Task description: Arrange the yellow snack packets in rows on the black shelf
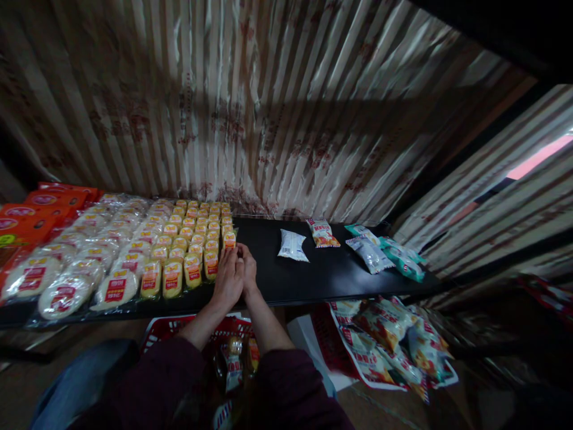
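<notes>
My left hand and my right hand are together over the black shelf, at the right edge of the rows of yellow packaged cakes. Between their fingertips is a small yellow pack with a red and white label, upright, its lower part hidden by the fingers. Both hands' fingers are curled in around it. Left of the cakes lie rows of round white packs with red labels.
Orange packs lie at far left. A white-blue bag, a red-white bag and green bags lie on the shelf's right part. Below are a red basket and a pile of snack bags. Corrugated sheeting stands behind.
</notes>
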### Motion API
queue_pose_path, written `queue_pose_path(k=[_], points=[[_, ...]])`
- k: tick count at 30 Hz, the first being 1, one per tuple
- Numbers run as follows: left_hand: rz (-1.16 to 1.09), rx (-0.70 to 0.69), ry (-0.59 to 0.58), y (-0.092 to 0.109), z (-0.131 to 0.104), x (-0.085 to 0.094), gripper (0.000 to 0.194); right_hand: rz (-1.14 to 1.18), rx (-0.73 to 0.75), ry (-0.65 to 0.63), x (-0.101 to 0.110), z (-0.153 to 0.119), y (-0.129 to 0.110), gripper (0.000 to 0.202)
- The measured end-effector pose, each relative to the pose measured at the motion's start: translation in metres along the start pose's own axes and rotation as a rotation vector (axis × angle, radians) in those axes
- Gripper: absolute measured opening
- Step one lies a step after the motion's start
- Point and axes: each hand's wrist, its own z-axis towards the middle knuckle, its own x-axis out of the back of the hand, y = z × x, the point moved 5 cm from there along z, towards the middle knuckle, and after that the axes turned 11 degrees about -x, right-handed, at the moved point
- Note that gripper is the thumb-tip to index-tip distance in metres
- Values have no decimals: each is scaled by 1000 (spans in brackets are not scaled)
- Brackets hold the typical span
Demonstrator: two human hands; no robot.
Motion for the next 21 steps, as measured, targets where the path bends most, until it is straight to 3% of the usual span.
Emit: queue_pose_path(k=[8,14,21], points=[[46,20,-76,-1,12,-3,50,-59,5,-34,-9,11,9,29],[24,-12,-26,-11,12,-7,47,-178,28,84,-6,14,11,32],[12,-10,-45,-12,6,-9,52,29,-50,16,-6,36,3,49]])
